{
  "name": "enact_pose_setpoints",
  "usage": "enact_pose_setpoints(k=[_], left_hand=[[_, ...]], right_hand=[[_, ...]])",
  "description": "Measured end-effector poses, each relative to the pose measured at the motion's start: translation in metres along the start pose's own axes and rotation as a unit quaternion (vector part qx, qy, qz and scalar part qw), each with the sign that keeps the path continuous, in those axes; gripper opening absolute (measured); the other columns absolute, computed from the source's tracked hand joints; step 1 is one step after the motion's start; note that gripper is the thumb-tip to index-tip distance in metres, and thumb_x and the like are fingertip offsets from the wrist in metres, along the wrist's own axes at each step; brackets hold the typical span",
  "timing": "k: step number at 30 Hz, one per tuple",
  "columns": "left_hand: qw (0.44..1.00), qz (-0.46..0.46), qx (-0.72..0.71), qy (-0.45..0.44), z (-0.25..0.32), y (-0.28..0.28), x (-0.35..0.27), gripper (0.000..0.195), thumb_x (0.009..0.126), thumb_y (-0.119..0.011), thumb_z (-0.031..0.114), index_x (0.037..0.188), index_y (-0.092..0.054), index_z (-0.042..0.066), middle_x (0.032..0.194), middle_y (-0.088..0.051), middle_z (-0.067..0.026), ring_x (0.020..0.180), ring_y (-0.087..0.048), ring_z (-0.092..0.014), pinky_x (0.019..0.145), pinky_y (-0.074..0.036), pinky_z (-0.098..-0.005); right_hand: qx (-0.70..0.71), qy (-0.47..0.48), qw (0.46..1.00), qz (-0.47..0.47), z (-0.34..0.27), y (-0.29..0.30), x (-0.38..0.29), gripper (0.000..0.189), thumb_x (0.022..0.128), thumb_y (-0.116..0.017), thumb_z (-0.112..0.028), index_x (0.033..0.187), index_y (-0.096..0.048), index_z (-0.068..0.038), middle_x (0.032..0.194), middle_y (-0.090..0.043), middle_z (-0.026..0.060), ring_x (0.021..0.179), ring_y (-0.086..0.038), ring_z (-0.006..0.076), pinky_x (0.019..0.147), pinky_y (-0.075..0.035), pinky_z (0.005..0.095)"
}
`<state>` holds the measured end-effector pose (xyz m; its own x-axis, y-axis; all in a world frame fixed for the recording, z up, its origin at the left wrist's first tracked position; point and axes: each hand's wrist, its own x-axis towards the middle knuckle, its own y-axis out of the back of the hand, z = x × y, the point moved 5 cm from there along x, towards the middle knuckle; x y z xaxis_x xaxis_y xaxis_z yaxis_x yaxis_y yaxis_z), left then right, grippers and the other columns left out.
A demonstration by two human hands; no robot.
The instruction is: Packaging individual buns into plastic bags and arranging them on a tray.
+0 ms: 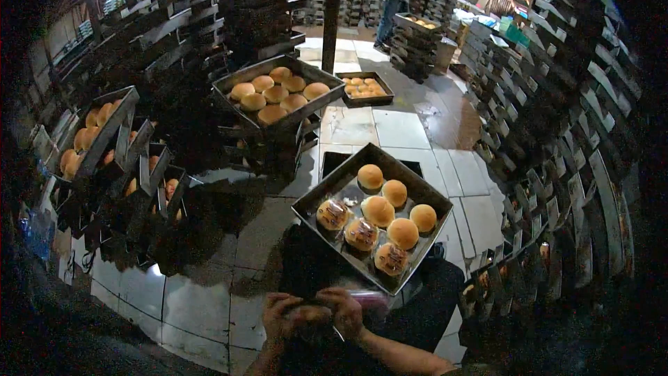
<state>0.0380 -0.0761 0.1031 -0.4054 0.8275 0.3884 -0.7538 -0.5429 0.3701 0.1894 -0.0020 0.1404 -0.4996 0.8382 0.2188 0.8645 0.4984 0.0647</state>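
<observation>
Low before my body, my left hand (279,314) and my right hand (344,309) hold a brown bun (311,314) between them; shadow hides its details. A thin pale strip (338,332) sticks out below my right hand, too blurred to identify. Just beyond that hand lies a shiny, pinkish clear-plastic bundle (369,298). Past my hands sits a square metal baking tray (319,231), turned cornerwise. Several plain round buns (378,211) rest in it. Three buns in clear printed wrappers (361,235) lie along its near left side.
Another tray of buns (274,89) tops a dark stack ahead, left of a post (332,15). A smaller bun tray (365,87) sits beyond on the tiled floor (402,128). Tilted trays (112,136) stand at left. Stacked trays (569,167) line the right. A person (395,0) stands far back.
</observation>
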Motion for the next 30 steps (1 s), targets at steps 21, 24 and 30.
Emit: enact_pose_setpoints(k=[21, 24, 30], left_hand=[[0.931, -0.148, -0.034, 0.333, -0.017, -0.022, 0.060, 0.029, 0.081, -0.059, 0.031, 0.087, -0.058, 0.002, 0.071, -0.058, -0.0067, 0.060, -0.053, -0.012, 0.054, -0.044, -0.0266], [0.909, -0.109, -0.093, 0.390, -0.040, -0.014, 0.047, 0.029, 0.081, -0.060, 0.030, 0.087, -0.058, 0.002, 0.071, -0.058, -0.0061, 0.060, -0.052, -0.012, 0.054, -0.043, -0.0265], [0.914, -0.082, -0.111, 0.381, 0.000, -0.008, 0.039, 0.023, 0.082, -0.060, 0.024, 0.084, -0.056, 0.001, 0.071, -0.057, -0.0060, 0.062, -0.053, -0.012, 0.056, -0.044, -0.0264]], right_hand=[[-0.053, -0.215, 0.975, 0.009, 0.114, 0.002, 0.051, 0.036, 0.086, -0.051, -0.034, 0.093, -0.056, 0.001, 0.070, -0.055, 0.0066, 0.064, -0.050, 0.0155, 0.060, -0.040, 0.0295], [-0.148, -0.232, 0.961, 0.036, 0.084, 0.006, 0.055, 0.034, 0.086, -0.052, -0.032, 0.094, -0.056, 0.001, 0.073, -0.056, 0.0073, 0.068, -0.050, 0.0147, 0.063, -0.041, 0.0293], [-0.045, -0.238, 0.970, 0.007, 0.050, 0.011, 0.039, 0.034, 0.086, -0.052, -0.032, 0.086, -0.058, 0.002, 0.073, -0.057, 0.0077, 0.069, -0.049, 0.0116, 0.062, -0.041, 0.0281]])
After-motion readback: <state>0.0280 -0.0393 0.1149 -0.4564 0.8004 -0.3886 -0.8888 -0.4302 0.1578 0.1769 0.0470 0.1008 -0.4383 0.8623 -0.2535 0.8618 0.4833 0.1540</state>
